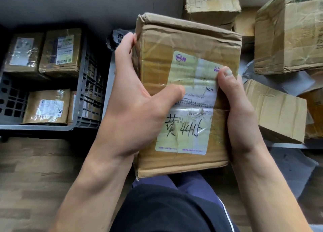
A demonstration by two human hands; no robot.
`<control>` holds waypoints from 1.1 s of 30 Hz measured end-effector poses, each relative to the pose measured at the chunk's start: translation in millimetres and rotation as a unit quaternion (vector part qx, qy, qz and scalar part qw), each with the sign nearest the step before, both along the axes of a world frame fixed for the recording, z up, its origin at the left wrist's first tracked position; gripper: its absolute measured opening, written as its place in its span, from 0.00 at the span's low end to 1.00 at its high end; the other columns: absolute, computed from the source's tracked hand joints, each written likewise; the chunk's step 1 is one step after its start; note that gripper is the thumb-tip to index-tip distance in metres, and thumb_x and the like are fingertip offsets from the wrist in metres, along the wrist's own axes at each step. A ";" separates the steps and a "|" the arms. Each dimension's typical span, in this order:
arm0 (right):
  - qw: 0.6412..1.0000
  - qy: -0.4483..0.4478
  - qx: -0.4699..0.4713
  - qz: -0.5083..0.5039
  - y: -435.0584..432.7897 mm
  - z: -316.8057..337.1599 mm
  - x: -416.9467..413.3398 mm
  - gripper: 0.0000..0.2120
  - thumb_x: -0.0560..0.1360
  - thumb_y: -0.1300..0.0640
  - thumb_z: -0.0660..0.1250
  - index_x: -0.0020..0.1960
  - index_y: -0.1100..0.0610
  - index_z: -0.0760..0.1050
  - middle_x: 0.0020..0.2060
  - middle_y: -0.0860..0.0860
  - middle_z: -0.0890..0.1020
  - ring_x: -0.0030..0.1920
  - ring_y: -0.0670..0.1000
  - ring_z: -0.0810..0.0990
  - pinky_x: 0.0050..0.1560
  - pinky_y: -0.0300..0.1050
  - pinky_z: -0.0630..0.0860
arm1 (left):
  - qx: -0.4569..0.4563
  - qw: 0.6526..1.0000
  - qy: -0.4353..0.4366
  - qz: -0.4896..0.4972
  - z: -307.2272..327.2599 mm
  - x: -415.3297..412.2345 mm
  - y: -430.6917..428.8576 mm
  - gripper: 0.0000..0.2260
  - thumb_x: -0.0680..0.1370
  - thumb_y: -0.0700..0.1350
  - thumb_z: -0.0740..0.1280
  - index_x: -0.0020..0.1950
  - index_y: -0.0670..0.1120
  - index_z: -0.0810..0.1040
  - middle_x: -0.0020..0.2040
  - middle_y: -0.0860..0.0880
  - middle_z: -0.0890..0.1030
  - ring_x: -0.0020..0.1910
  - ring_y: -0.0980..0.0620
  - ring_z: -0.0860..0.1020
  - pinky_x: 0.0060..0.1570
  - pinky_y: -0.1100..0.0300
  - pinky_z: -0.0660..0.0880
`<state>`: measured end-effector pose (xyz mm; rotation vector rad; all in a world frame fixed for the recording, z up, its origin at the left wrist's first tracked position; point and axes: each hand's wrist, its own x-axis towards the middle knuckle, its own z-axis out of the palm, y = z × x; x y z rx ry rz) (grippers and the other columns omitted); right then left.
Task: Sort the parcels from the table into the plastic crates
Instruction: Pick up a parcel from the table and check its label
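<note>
Gripping a labelled parcel point(185, 99) by its sides, left hand point(139, 109), right hand point(239, 109), crate point(82, 92) beside

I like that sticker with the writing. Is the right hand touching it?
Touching. The head view shows the thumb of the right hand lying on the right edge of the shipping label on the held cardboard parcel.
</note>
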<state>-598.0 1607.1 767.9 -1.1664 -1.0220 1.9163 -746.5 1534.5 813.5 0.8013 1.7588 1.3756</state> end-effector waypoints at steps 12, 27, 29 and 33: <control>0.999 -0.043 0.005 0.031 26.5 6.8 -22.5 0.29 0.72 0.38 0.71 0.65 0.54 0.71 0.51 0.49 0.88 0.56 0.53 0.87 0.65 0.60 0.80 | 0.000 0.996 -0.082 0.044 -8.5 -20.4 5.6 0.35 0.77 0.34 0.74 0.79 0.50 0.63 0.61 0.50 0.84 0.56 0.56 0.85 0.52 0.63 0.81; 0.993 -0.116 0.019 -0.032 -41.4 -46.9 -285.0 0.31 0.74 0.33 0.70 0.66 0.54 0.73 0.59 0.52 0.85 0.59 0.50 0.85 0.65 0.59 0.80 | -0.076 0.976 -0.188 0.080 -100.9 -263.1 -87.0 0.20 0.75 0.48 0.78 0.65 0.48 0.80 0.56 0.47 0.87 0.57 0.46 0.86 0.64 0.41 0.79; 0.991 -0.128 0.016 -0.032 -63.9 -62.0 -327.4 0.23 0.81 0.40 0.68 0.67 0.54 0.70 0.58 0.48 0.84 0.55 0.43 0.85 0.62 0.52 0.81 | -0.091 0.974 -0.195 0.077 -115.0 -313.3 -103.5 0.23 0.72 0.49 0.79 0.65 0.47 0.80 0.55 0.46 0.87 0.56 0.45 0.86 0.64 0.41 0.79; 0.988 -0.152 -0.018 0.005 -117.7 -86.3 -400.8 0.15 0.83 0.50 0.67 0.66 0.52 0.69 0.55 0.47 0.84 0.49 0.39 0.85 0.53 0.45 0.82 | -0.130 0.966 -0.210 0.069 -137.3 -399.0 -141.7 0.26 0.69 0.51 0.80 0.66 0.47 0.80 0.55 0.48 0.88 0.56 0.47 0.86 0.62 0.44 0.80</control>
